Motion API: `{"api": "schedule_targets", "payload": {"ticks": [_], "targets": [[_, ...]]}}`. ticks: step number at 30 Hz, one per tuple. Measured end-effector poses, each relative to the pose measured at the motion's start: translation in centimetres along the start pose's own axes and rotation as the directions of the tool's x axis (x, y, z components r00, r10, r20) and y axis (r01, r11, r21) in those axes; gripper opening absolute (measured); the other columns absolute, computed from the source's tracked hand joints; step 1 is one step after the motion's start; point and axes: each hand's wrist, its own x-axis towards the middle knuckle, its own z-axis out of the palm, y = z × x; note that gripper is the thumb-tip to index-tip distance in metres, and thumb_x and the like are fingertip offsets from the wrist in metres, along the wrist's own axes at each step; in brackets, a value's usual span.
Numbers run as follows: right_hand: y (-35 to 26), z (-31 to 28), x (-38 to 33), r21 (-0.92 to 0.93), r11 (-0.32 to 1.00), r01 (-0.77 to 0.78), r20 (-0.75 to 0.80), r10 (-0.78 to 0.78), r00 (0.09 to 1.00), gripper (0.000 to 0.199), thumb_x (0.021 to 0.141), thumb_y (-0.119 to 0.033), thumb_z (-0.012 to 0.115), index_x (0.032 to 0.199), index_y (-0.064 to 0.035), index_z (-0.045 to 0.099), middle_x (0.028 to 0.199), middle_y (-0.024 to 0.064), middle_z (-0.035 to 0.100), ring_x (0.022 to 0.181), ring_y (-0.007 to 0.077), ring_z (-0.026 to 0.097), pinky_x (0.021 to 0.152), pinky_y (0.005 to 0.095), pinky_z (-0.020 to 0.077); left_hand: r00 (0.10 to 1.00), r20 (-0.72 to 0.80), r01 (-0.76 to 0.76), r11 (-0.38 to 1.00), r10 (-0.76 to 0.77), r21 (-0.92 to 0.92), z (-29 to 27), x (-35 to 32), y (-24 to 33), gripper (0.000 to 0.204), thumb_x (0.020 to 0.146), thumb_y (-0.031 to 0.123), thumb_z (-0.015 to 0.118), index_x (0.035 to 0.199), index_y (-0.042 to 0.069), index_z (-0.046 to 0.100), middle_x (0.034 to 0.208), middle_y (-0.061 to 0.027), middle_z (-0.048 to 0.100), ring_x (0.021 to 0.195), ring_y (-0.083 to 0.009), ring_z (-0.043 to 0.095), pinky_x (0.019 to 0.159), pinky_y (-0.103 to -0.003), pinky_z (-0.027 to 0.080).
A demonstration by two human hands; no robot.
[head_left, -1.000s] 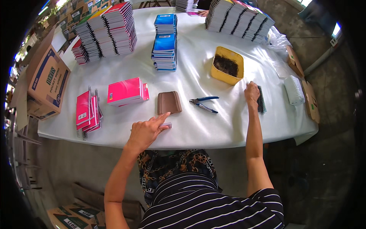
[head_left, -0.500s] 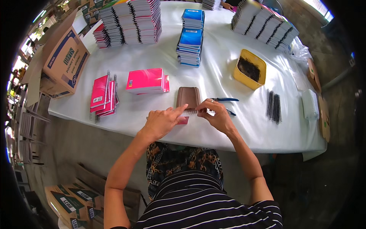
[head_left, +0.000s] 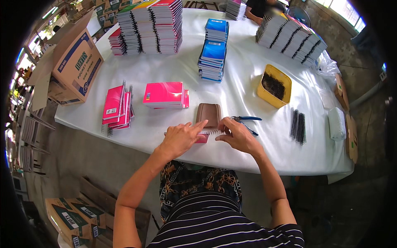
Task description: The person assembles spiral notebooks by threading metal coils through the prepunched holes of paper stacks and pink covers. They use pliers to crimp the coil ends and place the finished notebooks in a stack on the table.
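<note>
In front of me a small pink notebook (head_left: 202, 139) lies at the table's near edge, mostly covered by my left hand (head_left: 178, 139). That hand grips it, thumb on the cover and index finger reaching to the coil. A spiral wire coil (head_left: 214, 132) runs from the notebook's edge toward my right hand (head_left: 239, 137). My right thumb and index finger are bent around the coil's free end, which they partly hide. Just beyond the coil sits a brown padded block (head_left: 209, 115). Blue-handled pliers (head_left: 248, 119) lie to the right of it.
Pink notebooks (head_left: 163, 94) are stacked left of the block, beside coil-bound ones (head_left: 113, 108). Blue notebooks (head_left: 213, 51) stand further back. On the right are a yellow tub (head_left: 285, 97) of dark bits and black wire coils (head_left: 297, 126). A cardboard box (head_left: 76, 66) stands left.
The view has shifted slightly, so the table sits lower in it. My right fingers have shifted along the coil and less of it shows past them. My left hand stays on the notebook.
</note>
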Motion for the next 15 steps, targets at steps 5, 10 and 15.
{"api": "schedule_targets", "payload": {"ticks": [5, 10, 15], "targets": [[-0.9, -0.7, 0.3, -0.12, 0.993, -0.005, 0.236, 0.033, 0.971, 0.014, 0.085, -0.009, 0.067, 0.097, -0.0037, 0.061, 0.09, 0.0118, 0.065, 0.081, 0.0319, 0.061, 0.068, 0.0401, 0.0466, 0.981, -0.145, -0.139, 0.987, 0.125, -0.086, -0.3, 0.2, 1.2, 0.057, 0.089, 0.036, 0.062, 0.142, 0.029, 0.043, 0.108, -0.0053, 0.069, 0.071, -0.0296, 0.069, 0.062, -0.044, 0.057], [2.7, -2.2, 3.5, -0.172, 0.984, 0.048, 0.186, -0.015, 0.982, 0.024, 0.079, -0.018, 0.073, 0.098, -0.0068, 0.064, 0.123, 0.0127, 0.058, 0.112, 0.0313, 0.055, 0.094, 0.0435, 0.0445, 0.979, 0.166, -0.118, 0.993, 0.115, 0.013, -1.2, 0.1, 1.7, 0.052, 0.092, 0.049, 0.053, 0.141, 0.032, 0.044, 0.087, -0.0058, 0.071, 0.062, -0.0305, 0.068, 0.056, -0.046, 0.056], [5.8, 0.4, 7.2, -0.332, 0.91, 0.246, 0.376, -0.112, 0.92, 0.06, 0.07, -0.037, 0.08, 0.118, -0.0113, 0.055, 0.143, 0.0169, 0.038, 0.137, 0.0331, 0.033, 0.114, 0.0538, 0.0218, 0.914, -0.216, -0.329, 0.938, 0.344, 0.106, 1.1, -0.2, -0.4, 0.06, 0.09, 0.055, 0.051, 0.143, 0.027, 0.042, 0.109, -0.0077, 0.069, 0.081, -0.029, 0.069, 0.062, -0.044, 0.056]]}}
